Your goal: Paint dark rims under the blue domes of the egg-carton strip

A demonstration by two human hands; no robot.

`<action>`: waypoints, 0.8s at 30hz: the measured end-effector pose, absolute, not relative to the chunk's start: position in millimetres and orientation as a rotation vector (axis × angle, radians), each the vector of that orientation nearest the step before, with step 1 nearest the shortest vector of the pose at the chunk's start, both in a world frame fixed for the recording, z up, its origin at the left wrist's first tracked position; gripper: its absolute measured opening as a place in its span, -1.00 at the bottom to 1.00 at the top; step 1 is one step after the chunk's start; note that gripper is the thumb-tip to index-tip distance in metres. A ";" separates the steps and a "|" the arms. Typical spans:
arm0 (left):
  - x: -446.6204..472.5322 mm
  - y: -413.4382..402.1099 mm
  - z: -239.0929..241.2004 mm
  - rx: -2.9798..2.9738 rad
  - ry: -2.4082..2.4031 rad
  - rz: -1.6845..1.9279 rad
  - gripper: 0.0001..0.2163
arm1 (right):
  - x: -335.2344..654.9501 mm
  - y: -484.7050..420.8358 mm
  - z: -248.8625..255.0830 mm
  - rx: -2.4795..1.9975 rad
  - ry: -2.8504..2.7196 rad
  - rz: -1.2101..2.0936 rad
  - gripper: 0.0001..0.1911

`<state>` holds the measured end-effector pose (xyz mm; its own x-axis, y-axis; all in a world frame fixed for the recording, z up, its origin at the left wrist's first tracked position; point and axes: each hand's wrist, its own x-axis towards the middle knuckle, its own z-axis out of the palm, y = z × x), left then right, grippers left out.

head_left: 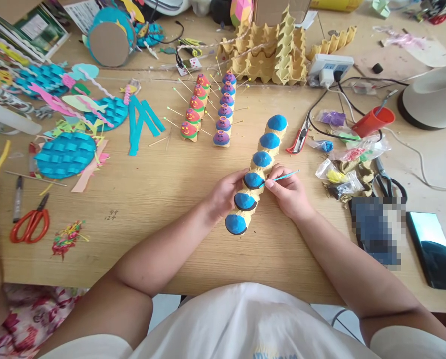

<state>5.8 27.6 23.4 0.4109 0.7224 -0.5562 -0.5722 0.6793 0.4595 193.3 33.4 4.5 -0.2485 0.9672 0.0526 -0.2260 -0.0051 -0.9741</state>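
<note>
My left hand (227, 193) grips the left side of a long egg-carton strip (262, 159) whose several bumps are capped in blue. The three caps nearest me have a dark band along their lower edges. Between the thumb and fingers of my right hand (288, 195) is a thin light-blue stick (285, 175), its tip at the edge of a banded cap. Beyond the strip stand two finished-looking caterpillars with faces and pins: a red and green one (196, 103) and a purple and blue one (225, 110).
Cut egg cartons (260, 52) and a power strip (331, 65) lie at the back. On the right are a utility knife (301, 133), clay packets (338, 174), a red cup (374, 121) and a phone (432, 249). Orange scissors (31, 224) and blue woven discs (66, 154) lie left.
</note>
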 end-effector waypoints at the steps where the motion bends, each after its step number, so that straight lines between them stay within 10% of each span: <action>1: 5.7 27.8 22.6 0.214 0.800 0.819 -0.70 | 193.2 33.4 4.5 -0.893 -1.231 1.467 -0.54; 24: 7.5 26.7 20.6 0.195 0.699 0.883 -0.71 | 196.0 34.1 6.6 -0.937 -1.356 1.292 -0.54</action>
<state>7.5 26.7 20.6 0.4318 0.7642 -0.4792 -0.6421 0.6335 0.4317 196.0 34.1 6.6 -0.2000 0.9687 0.1468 -0.0999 0.1289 -0.9866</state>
